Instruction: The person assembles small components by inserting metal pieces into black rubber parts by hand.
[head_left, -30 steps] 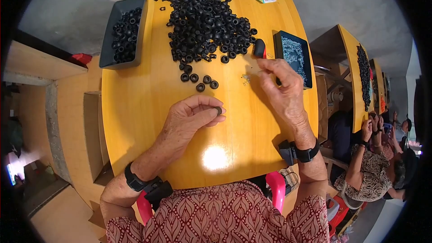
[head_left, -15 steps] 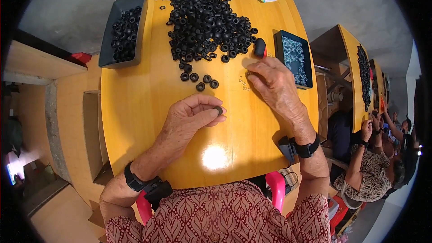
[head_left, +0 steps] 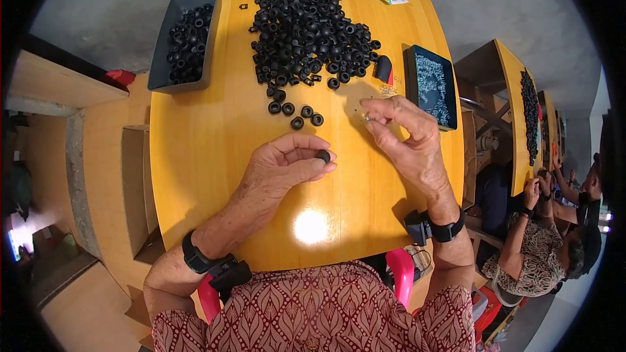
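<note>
Both hands mid-table, left hand (head_left: 283, 166) pinching a black ring (head_left: 323, 155), right hand (head_left: 404, 137) pinching a tiny screw (head_left: 367, 117).

A yellow wooden table (head_left: 215, 156) stands on a grey concrete floor (head_left: 117, 6), a bright glare spot on its near edge; further matching tables (head_left: 505, 78) recede along the right; light wooden shelving (head_left: 55, 85) and an open box-like unit (head_left: 134, 189) stand at the left.
</note>
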Available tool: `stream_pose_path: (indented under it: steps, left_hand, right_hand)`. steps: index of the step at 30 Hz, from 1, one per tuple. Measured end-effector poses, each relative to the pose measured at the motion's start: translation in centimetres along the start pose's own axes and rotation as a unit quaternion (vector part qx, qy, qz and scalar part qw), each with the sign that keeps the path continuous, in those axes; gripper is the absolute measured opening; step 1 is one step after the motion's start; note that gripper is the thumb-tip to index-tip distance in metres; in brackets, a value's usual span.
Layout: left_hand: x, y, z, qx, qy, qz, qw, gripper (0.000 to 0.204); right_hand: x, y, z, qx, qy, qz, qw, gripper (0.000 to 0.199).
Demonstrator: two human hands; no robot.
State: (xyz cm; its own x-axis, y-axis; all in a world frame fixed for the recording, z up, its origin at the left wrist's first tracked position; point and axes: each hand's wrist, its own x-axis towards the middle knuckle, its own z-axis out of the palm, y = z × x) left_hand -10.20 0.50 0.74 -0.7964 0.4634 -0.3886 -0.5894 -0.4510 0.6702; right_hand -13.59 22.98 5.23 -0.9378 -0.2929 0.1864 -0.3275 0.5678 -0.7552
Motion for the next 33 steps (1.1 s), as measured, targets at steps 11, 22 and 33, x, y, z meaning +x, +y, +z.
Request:
stream_pose_path:
  steps: [11,22,33]
  left_hand:
    - [-0.1,-0.3,0.5,-0.053,-0.032,-0.006,0.998,0.023]
    - [-0.1,-1.1,0.1,-0.043,-0.068,0.028,0.996,0.024]
    - [-0.1,-1.1,0.3,-0.054,-0.074,0.012,0.996,0.022]
  right_hand:
    - [-3.2,-0.6,2.6,0.293,0.010,0.080,0.953,0.014]
    - [-3.9,-0.4,3.3,0.492,0.007,0.114,0.863,0.015]
    - [-4.5,0.1,3.6,0.395,0.042,0.037,0.917,0.018]
